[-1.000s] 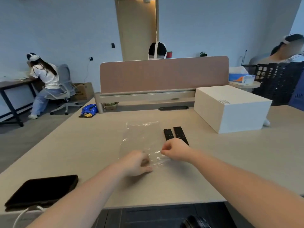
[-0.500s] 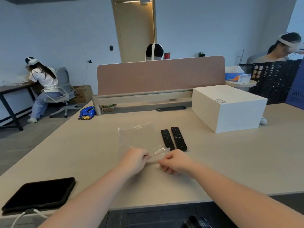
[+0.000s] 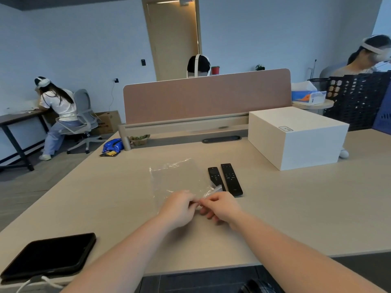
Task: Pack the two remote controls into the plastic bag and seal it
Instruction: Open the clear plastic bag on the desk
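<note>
A clear plastic bag [image 3: 176, 176] lies flat on the light wood table [image 3: 306, 208], its near edge lifted a little. My left hand [image 3: 177, 208] and my right hand [image 3: 222, 207] meet at that near edge, both pinching the plastic with fingertips almost touching. Two black remote controls lie side by side just right of the bag: a shorter remote [image 3: 214, 176] and a longer remote [image 3: 231, 179]. The bag's raised right corner overlaps the near end of the shorter one. Both remotes are outside the bag.
A white box [image 3: 296, 136] stands at the back right. A black tablet [image 3: 48, 254] with a white cable lies at the near left edge. A pink divider panel [image 3: 207, 96] closes the far side, with a blue packet [image 3: 113, 145] near it. Other people sit around the room.
My right hand has slid left along the bag's near edge until it meets my left hand. The bag's near right corner has lifted off the table.
</note>
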The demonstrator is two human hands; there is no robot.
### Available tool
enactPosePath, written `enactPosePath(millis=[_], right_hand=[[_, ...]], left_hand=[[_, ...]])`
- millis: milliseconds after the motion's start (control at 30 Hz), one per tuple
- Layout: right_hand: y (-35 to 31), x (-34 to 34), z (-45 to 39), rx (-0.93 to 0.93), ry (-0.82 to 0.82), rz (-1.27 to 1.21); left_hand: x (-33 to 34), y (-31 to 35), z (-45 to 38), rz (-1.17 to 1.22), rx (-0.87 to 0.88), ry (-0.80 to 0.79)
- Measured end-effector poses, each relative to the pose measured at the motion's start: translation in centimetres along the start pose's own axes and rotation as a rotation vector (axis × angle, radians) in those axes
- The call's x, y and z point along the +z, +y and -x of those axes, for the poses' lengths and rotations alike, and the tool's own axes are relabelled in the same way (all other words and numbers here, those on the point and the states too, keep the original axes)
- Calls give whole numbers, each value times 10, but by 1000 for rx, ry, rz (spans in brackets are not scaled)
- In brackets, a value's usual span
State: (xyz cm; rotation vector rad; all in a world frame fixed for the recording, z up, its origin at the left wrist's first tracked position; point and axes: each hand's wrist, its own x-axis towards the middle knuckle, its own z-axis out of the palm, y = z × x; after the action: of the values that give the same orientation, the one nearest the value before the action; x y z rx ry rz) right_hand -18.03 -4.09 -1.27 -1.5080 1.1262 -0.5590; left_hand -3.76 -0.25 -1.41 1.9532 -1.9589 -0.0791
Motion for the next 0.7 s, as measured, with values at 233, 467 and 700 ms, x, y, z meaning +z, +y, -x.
enactPosePath(millis=[233, 467, 700], right_hand=[[8, 0, -6, -50, 31, 14], [14, 2, -8, -105, 88, 35], [15, -2, -8, -91, 127, 32]], left_hand=[[4, -8, 0, 93, -29, -45], [8, 0, 2, 41, -15, 25], [11, 7, -5, 38, -142, 94]])
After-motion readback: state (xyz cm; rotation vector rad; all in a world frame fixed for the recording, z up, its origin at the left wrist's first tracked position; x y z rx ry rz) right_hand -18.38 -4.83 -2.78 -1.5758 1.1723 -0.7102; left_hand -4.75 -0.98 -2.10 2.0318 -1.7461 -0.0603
